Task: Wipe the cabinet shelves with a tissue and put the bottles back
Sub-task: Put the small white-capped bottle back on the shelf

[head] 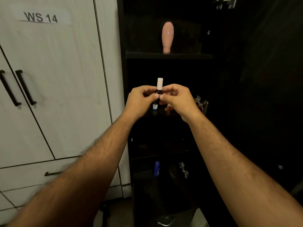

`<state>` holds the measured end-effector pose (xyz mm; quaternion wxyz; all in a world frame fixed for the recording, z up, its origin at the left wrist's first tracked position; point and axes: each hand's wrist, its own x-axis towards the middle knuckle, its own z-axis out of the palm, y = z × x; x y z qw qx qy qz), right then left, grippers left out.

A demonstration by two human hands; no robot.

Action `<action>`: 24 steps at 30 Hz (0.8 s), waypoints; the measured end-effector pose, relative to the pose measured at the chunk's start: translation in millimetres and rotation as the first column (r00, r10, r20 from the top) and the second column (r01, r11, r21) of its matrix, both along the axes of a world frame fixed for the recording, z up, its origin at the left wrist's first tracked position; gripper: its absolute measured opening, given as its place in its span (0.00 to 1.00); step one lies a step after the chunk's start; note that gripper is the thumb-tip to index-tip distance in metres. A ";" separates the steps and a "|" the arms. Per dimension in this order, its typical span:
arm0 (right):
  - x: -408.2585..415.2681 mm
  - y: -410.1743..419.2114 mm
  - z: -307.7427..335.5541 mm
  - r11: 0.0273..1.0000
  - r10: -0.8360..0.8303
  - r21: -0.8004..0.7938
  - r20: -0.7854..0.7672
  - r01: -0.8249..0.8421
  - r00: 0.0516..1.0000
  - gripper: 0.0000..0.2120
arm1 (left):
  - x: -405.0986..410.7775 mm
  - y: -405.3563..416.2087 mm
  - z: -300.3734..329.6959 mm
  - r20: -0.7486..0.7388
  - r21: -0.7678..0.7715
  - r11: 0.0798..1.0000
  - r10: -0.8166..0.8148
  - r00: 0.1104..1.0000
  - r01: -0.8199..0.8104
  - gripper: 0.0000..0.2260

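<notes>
A head-worn camera looks forward and down into a dark, open cabinet. At nine o'clock stand pale cupboard doors with black bar handles and a paper label reading "WS 14".

Moving right, the left hand reaches in from seven o'clock. Its fingers are curled nearly closed, thumb and fingertips pinching the left side of a small dark bottle with a tall white cap. The bottle sits at the centre of the view, upright, its long axis running twelve to six, the cap pointing to twelve. It is held in the air in front of the middle shelf, not resting on it.

The right hand comes in from five o'clock and mirrors the left, fingers curled close, thumb and forefinger pinching the bottle's right side. Both hands touch the bottle and are about equally near it; neither is clearly the carrier.

Behind and just below the hands, toward six, a tiny bottle with a blue and white label stands on the middle shelf. At twelve o'clock a pink bottle stands cap-down on the upper shelf. At six o'clock a blue bottle stands low in the cabinet. Metal door hinges glint at three o'clock.

No tissue is visible. The held bottle probably goes back onto the middle shelf, which lies forward and slightly down from the hands, beside the tiny bottle.
</notes>
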<state>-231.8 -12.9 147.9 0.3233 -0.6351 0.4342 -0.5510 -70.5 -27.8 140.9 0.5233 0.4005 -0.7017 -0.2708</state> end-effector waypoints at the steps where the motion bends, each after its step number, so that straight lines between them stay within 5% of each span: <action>1: -1.7 -3.6 -7.6 1.000 -0.005 0.006 0.000 0.005 1.000 0.09 | -2.1 -4.4 -7.3 0.000 0.003 1.000 -0.009 1.000 0.009 0.13; 11: -8.2 -28.3 -65.7 0.985 -0.039 0.172 0.048 0.030 0.998 0.10 | -11.1 -43.2 -72.1 0.001 0.162 0.986 -0.028 1.000 0.028 0.14; 24: -21.4 -64.6 -170.7 0.913 -0.090 0.391 -0.081 0.114 0.993 0.09 | -29.3 -67.1 -178.4 0.160 0.311 0.950 -0.017 0.987 -0.035 0.14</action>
